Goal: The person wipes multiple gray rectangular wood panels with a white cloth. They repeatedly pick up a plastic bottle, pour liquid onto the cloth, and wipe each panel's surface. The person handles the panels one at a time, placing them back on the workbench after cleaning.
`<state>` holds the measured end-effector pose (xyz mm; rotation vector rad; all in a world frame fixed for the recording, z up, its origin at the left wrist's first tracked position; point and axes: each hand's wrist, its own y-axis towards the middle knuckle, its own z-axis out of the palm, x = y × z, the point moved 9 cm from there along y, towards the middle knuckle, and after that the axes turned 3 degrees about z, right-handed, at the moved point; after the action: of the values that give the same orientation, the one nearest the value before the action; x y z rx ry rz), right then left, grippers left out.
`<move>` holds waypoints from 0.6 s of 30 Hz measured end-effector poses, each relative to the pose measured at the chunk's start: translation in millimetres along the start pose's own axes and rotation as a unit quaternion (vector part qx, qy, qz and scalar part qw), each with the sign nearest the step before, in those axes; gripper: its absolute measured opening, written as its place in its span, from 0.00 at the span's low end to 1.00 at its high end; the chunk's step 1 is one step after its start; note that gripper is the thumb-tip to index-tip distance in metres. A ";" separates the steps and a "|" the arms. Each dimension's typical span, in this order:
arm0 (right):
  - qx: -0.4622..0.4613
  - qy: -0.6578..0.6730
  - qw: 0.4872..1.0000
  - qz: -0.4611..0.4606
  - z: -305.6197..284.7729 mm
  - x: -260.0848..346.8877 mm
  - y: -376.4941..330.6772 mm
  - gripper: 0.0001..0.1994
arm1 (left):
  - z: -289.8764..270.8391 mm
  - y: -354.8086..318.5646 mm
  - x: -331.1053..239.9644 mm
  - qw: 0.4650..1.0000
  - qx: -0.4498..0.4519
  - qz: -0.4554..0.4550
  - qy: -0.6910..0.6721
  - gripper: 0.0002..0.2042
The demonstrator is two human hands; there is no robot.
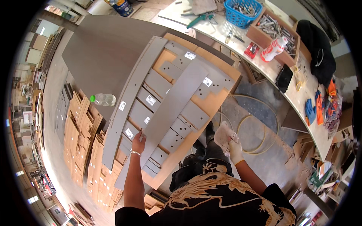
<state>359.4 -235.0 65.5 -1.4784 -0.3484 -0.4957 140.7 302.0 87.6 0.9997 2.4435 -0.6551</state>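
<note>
A long plain grey board [171, 103] lies slantwise over several smaller grey panels on a wood-coloured sheet [203, 113]. My bare left hand [138, 143], with a bracelet at the wrist, is at the board's left edge, its fingers bent and closed on that edge. In my gloved right hand [236, 151] is a bunched pale pink cloth [225, 138], held beside the stack, to its right. A longer grey strip [134, 86] with holes runs along the stack's left side. White labels [151, 100] sit on several panels, and some of these have drilled holes.
A large grey-brown sheet [96, 56] lies beneath, with a green-capped bottle [103, 100] on it. The right-hand worktable [301, 98] carries a blue basket [243, 13], a wooden hardware box [275, 32], a white-and-red bottle [274, 49] and gloves [310, 111]. A yellow hose [260, 150] coils on the floor.
</note>
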 end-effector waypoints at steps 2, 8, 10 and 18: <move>0.027 -0.011 0.998 -0.051 -12.4 0.9 7.8 0.19 | 11.8 18.6 -4.2 0.995 -0.056 0.060 0.052 0.23; 0.087 0.125 0.986 -0.063 -23.5 7.1 -12.2 0.20 | 42.6 13.3 -14.3 0.991 -0.015 0.008 0.133 0.36; 0.077 0.153 0.982 -0.081 -40.7 9.4 -14.9 0.20 | 56.0 -7.3 -39.0 0.984 -0.023 0.030 0.172 0.46; 0.173 0.189 0.963 -0.088 -13.5 8.0 -6.8 0.21 | 57.1 -17.2 -65.6 0.975 0.046 -0.005 0.217 0.63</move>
<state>361.6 -249.3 74.5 -0.9927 -0.2487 -0.8023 182.4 224.0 81.6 1.2823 2.8124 -0.6085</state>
